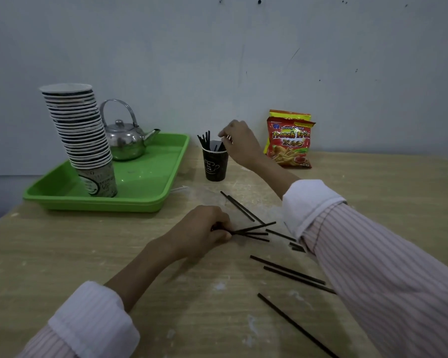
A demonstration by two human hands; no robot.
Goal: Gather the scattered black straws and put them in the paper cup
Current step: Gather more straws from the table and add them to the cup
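A fanned bunch of thin, stiff, light black plastic straws (pixel 251 229) is pinched at one end on the wooden desk (pixel 62 254) by the left hand (pixel 202 226), while the right hand (pixel 239 143), fingers closed on straws, is held over the black paper cup (pixel 215 164).

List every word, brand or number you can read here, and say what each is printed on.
"French Frie" with the end cut off, and "2000" below it: front red snack bag.
Small line above it: too blurred to read.
Yellow bag behind: text hidden.
Black paper cup: white print too small to read.
Bottom cup of the stack: script lettering, blurred.
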